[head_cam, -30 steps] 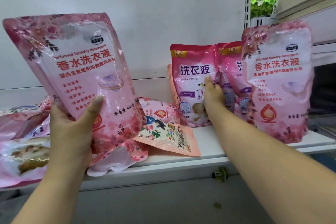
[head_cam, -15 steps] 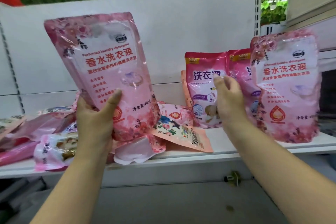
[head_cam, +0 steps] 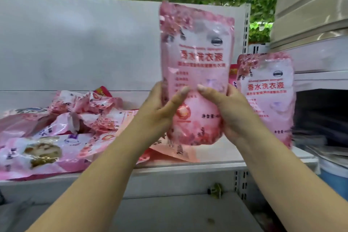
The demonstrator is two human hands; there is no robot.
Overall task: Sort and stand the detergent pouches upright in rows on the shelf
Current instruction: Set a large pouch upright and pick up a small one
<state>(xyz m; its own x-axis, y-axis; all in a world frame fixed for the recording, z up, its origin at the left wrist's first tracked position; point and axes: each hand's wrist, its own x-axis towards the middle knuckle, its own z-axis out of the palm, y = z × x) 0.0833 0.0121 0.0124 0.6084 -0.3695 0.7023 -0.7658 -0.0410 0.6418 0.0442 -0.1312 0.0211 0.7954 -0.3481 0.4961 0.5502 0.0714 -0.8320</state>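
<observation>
Two hands, the left hand (head_cam: 160,111) and right hand (head_cam: 228,113), are curled around one pink pouch (head_cam: 196,73), held upright above the shelf (head_cam: 188,167) beside a standing pouch (head_cam: 267,98) at its right end. Placement is judged underway; setting it down alongside is needed next.

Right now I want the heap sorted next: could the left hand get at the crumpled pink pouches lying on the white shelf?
Probably not yet: the left hand grips the upright pink floral pouch; nothing blocks the heap.

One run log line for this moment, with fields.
hands: left and right grip held pouch | pouch: upright, above shelf | matching pouch: stands right
</observation>
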